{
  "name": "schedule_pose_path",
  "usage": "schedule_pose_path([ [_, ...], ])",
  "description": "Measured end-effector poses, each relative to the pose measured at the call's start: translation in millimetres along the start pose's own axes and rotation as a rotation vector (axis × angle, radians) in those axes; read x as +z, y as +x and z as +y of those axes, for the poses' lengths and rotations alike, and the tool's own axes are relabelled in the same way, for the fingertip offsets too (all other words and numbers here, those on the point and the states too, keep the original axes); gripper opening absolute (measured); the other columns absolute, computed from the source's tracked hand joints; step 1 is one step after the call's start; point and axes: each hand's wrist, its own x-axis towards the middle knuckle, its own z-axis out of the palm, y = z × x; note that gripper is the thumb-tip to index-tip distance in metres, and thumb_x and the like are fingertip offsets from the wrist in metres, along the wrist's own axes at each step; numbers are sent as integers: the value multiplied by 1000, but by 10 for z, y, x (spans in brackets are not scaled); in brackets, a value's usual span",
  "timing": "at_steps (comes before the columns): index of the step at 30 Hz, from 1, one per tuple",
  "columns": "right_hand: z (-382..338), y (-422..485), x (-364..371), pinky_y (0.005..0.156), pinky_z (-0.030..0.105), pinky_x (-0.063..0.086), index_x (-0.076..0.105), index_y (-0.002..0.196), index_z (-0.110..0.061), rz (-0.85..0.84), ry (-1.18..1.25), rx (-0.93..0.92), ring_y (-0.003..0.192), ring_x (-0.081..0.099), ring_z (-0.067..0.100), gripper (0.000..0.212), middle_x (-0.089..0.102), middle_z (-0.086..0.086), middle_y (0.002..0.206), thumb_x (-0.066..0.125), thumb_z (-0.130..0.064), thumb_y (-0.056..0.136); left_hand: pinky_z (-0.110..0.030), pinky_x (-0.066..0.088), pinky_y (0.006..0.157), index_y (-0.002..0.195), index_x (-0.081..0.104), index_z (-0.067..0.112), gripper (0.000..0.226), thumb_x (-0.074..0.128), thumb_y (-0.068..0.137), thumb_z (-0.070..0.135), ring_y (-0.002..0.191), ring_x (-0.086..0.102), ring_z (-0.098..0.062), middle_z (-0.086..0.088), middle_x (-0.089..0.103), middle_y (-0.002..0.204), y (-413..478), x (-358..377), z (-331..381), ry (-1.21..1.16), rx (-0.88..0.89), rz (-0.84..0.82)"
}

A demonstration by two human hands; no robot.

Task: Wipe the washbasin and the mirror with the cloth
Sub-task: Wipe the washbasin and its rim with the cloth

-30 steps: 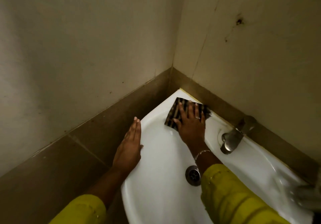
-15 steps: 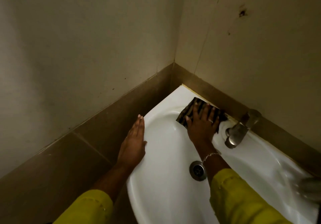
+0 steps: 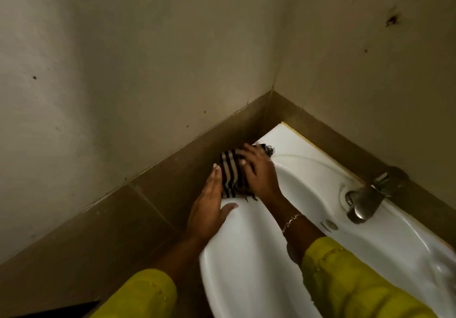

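The right hand (image 3: pixel 259 175) presses a striped, fringed cloth (image 3: pixel 230 175) flat on the left rim of the white washbasin (image 3: pixel 246 256), its fingers (image 3: pixel 246 155) spread and fairly straight, though blurred. The left hand (image 3: pixel 209 209) rests on the rim just beside the cloth, fingers straight and together, thumb on the smooth glaze. A metal tap (image 3: pixel 365 200) stands on the back rim.

**Walls, tile band and tap**

A cream plastered left wall (image 3: pixel 123 71) and a matching right wall (image 3: pixel 357 75) meet in a corner. A band of brown glazed tiles (image 3: pixel 148 206) runs along the foot of both. High on the right wall is a dark smudged blotch (image 3: pixel 391 19), and small black specks (image 3: pixel 34 77) dot the left one. A dull grey metal tap (image 3: pixel 365 200) stands just below the band on the right, its spout angled down and leftward. A black wedge (image 3: pixel 74 309) sits near the bottom left corner.
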Motion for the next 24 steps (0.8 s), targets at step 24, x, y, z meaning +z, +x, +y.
schedule_pose_path([
  [24, -715, -819, 512, 114, 45, -4, 28, 143, -28, -206, -46, 1, 141, -18, 29, 95, -14, 7, 156, -1, -78, 68, -46, 41, 102, 131, 44, 12, 75, 29, 77, 61, 120, 50, -22, -12, 51, 133, -585, 88, 0, -828, -395, 394],
])
